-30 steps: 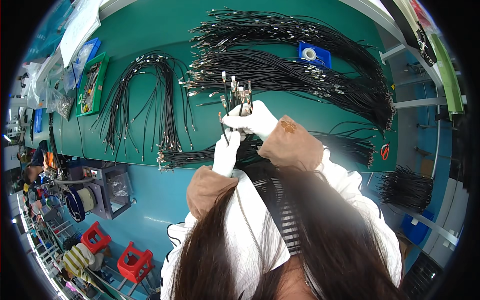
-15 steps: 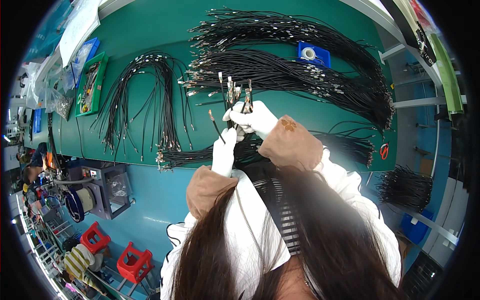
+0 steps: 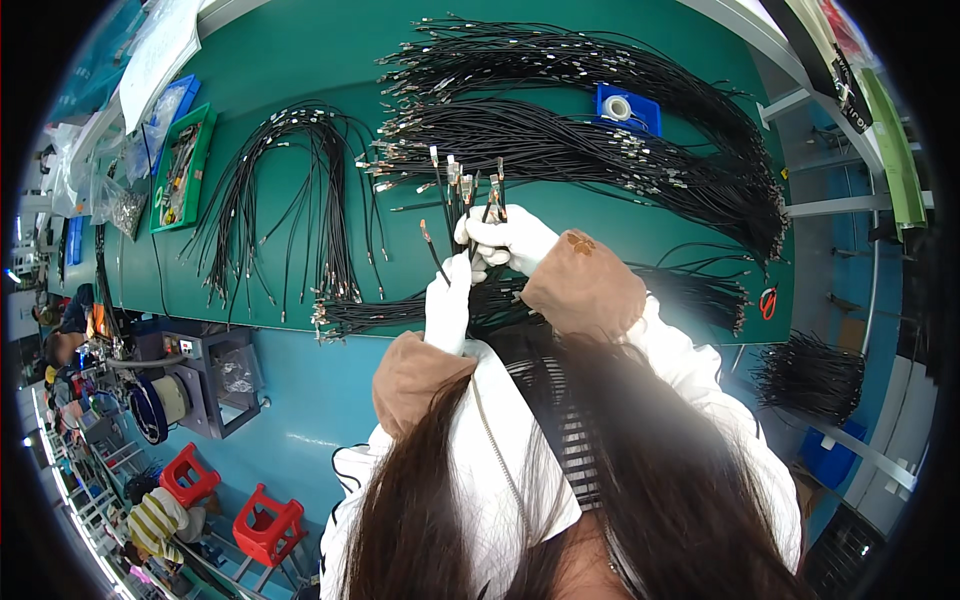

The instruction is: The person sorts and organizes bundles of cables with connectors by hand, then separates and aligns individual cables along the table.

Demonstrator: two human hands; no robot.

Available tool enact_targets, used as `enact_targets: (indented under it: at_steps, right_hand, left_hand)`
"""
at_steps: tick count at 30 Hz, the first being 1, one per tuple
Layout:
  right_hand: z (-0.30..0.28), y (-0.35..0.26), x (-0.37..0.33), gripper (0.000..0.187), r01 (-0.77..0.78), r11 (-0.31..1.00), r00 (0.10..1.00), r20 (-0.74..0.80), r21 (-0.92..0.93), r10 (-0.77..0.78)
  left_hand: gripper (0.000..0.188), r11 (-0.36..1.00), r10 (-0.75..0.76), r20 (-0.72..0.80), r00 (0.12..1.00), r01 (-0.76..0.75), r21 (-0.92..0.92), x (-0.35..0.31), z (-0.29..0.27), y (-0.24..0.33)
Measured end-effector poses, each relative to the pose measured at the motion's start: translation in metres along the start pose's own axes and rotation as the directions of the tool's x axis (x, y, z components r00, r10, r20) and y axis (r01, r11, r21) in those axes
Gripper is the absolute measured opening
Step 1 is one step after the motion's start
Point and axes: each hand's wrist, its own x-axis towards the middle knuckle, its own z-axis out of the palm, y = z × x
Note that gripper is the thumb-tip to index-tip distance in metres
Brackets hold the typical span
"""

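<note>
A factory-style assembly workshop, probably for wire harnesses: a long green workbench (image 3: 300,60) carries heaped bundles of black terminated wires (image 3: 600,160), parts trays (image 3: 180,170) sit at its far end, and a wire spool machine (image 3: 190,385) stands on the blue floor beside red stools (image 3: 265,525).

1. Two gloved hands – the left hand (image 3: 448,305) and the right hand (image 3: 508,240).
2. Two large black cable heaps (image 3: 600,150) across the green bench (image 3: 300,60) – wires beyond counting.
3. One looped cable bundle (image 3: 290,200).
4. One green tray (image 3: 180,165).
5. One blue box (image 3: 628,106).
6. Two red stools (image 3: 230,505).
</note>
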Motion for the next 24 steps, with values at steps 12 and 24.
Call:
enact_targets:
  at_steps: [12, 24]
  right_hand:
    - [0.034, -0.021, -0.012, 0.031, 0.085, 0.869, 0.996, 0.037, -0.487, -0.076]
    - [0.028, -0.016, -0.010, 0.017, 0.039, 0.914, 0.971, -0.202, -0.404, -0.131]
  left_hand:
    - [0.043, 0.979, 0.083, -0.009, 0.997, -0.080, 0.187, 0.006, -0.004, -0.020]
    - [0.037, 0.982, 0.131, 0.115, 0.985, -0.145, 0.120, 0.004, 0.000, -0.004]
